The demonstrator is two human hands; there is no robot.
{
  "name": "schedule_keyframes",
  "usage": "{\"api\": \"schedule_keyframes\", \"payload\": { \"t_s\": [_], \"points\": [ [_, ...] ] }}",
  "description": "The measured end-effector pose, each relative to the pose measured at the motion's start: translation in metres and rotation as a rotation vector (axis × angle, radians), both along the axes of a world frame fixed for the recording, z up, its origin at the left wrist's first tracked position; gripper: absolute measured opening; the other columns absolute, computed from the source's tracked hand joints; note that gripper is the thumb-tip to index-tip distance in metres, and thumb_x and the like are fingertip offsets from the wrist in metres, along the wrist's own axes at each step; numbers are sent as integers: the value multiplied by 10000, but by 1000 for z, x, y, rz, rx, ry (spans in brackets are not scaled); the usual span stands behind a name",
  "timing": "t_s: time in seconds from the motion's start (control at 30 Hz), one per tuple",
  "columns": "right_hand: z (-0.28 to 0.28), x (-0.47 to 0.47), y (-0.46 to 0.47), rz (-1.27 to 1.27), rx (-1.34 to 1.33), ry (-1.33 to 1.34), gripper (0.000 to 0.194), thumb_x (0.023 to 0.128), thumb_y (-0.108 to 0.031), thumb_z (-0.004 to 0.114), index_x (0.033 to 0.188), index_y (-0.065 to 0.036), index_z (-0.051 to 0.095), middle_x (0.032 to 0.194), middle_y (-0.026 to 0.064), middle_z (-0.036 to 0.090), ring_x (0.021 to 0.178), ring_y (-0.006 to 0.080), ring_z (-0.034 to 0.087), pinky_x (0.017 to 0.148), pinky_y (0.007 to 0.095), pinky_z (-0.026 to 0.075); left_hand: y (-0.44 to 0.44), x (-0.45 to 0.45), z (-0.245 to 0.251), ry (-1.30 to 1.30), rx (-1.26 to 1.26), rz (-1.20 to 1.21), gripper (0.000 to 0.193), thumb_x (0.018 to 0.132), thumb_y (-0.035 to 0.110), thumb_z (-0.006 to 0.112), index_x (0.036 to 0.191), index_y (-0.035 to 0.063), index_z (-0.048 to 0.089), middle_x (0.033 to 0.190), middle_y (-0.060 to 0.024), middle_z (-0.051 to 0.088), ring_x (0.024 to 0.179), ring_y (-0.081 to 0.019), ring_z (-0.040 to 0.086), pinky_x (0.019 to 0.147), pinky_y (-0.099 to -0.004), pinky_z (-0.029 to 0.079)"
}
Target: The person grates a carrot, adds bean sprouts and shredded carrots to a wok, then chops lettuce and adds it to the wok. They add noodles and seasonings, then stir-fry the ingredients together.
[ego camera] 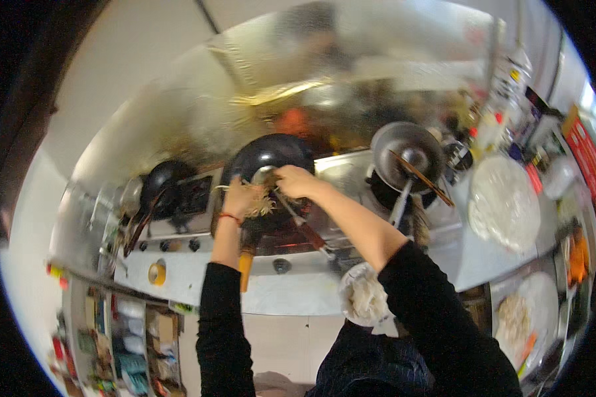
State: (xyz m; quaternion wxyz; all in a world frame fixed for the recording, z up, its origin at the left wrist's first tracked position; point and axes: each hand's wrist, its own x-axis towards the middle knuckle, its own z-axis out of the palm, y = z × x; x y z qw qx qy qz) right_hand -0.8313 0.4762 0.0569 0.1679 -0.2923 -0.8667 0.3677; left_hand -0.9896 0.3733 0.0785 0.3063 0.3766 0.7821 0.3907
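A black wok stands on the middle burner, and both my hands are over it. My left hand, with a red string at the wrist, holds pale stringy strands, perhaps noodles or shredded food. Close beside it, my right hand is at the same strands, its fingers bent near a round metal ladle or spatula head; blur hides what it grips. A utensil with a brown handle slants down to the right from the wok. The wok's yellowish handle points towards me.
Right of the wok is a grey pan with wooden chopsticks across it. A plastic-wrapped bowl of white food is near my right forearm. Tape lies on the left counter; a smaller black pan is at the left, bottles at the right.
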Motion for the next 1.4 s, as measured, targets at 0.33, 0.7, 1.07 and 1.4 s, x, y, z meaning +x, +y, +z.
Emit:
{"api": "schedule_keyframes", "payload": {
  "t_s": [0.33,0.7,1.07,1.4],
  "points": [
    [80,134,-72,-265,23,951,96,595,72,596,651,12,646,673,182,639,586,225,641,597,329,521,-27,69,142,1050,446,-162,283,983,130,451,1161,-27,606,1176,-164,630,1097,-216,587,954,-332,462],
    [-104,728,-298,-1582,-97,735,166,873,-61,579,985,11,677,876,117,696,748,176,655,697,318,535,-84,609,-7,271,523,-1088,257,841,42,608,1096,58,643,997,-68,644,929,-168,603,841,-289,484],
    [-239,795,-426,-1224,-337,37,225,785,-3,539,976,-20,657,903,215,644,871,370,625,772,448,498,-116,817,-235,265,55,-1138,419,844,174,629,1170,-54,496,1069,-272,610,966,-432,593,850,-439,471],
    [-224,835,-382,-1663,-126,-478,202,750,29,532,948,-2,552,995,230,550,934,402,559,758,462,466,-116,808,-230,-430,-231,-833,176,914,40,497,1060,-19,576,863,-60,615,764,-127,568,715,-258,464]
  ]
}}
